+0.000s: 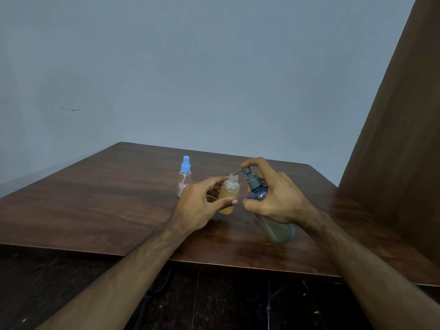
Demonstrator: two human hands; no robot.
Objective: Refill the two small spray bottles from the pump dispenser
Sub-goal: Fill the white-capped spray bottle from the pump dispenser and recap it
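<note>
My left hand (202, 201) grips a small uncapped spray bottle (229, 194) holding amber liquid, thumb in front and fingers behind it. My right hand (273, 198) grips the blue-tinted pump dispenser (276, 225), tilted towards the small bottle, with a finger curled over the grey pump head (250, 177). The pump's spout sits just above the small bottle's open neck. A second small spray bottle (184, 177), clear with a blue spray cap and a red-and-white label, stands upright behind and to the left, apart from both hands.
All of this is on a dark wooden table (95, 198) whose near edge runs below my forearms. A brown wooden panel (400, 139) rises at the right. A plain grey-blue wall stands behind the table, and dark floor shows below.
</note>
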